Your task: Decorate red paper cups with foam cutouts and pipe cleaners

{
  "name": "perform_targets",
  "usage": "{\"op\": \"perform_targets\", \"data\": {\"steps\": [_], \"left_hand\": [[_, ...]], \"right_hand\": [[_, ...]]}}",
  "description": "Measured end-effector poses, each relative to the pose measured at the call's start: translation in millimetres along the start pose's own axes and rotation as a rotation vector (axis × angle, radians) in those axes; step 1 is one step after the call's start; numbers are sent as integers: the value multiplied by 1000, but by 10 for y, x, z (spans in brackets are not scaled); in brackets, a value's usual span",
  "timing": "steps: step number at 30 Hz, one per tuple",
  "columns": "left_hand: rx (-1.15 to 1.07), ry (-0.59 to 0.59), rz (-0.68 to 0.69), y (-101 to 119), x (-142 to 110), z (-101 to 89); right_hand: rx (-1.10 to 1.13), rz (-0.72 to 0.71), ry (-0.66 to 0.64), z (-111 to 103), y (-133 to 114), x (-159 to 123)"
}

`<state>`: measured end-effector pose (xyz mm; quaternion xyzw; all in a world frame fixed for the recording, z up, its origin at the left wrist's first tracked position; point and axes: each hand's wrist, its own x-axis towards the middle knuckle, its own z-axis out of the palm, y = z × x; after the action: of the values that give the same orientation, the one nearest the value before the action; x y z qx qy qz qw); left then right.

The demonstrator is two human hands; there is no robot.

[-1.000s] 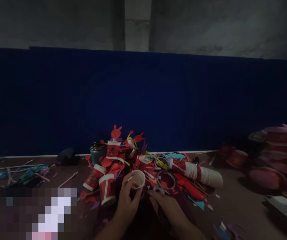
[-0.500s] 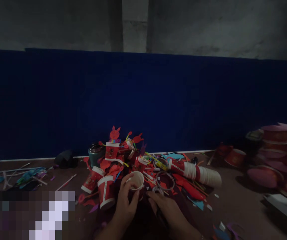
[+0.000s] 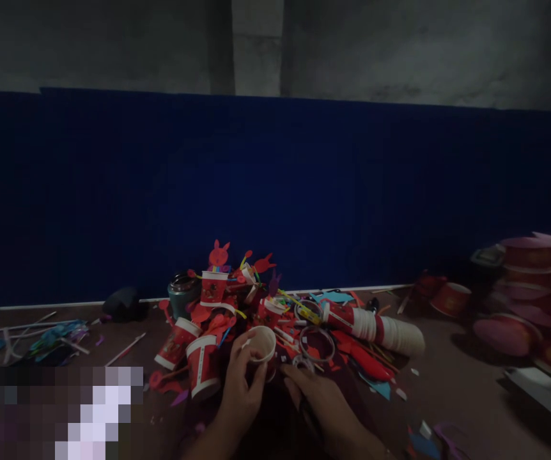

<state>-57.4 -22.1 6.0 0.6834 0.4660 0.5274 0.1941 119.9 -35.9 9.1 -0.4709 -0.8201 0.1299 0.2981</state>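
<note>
Since little has shifted, I judge work on the cup [image 3: 264,345] paused: my left hand [image 3: 243,377] holding it, my right hand [image 3: 322,397] gripping a dark handle [image 3: 309,418].

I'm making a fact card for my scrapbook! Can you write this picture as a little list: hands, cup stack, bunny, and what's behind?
Left hand: holds a paper cup, open end up
Right hand: grips a dark handle; the rest is hard to see
Cup stack: nested, lying on its side, right of the held cup
Bunny: red cutout above a red-and-white cup
Behind: blue panel, grey wall above
</note>
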Motion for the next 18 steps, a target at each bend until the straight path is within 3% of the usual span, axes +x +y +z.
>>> {"op": "perform_targets", "data": {"steps": [4,18], "left_hand": [[-9,13,14,-2,5,2],[-1,17,13,-42,-13,14]], "right_hand": [[-64,11,-77,-61,-74,16],[-154,40,-94,-59,-85,26]]}}
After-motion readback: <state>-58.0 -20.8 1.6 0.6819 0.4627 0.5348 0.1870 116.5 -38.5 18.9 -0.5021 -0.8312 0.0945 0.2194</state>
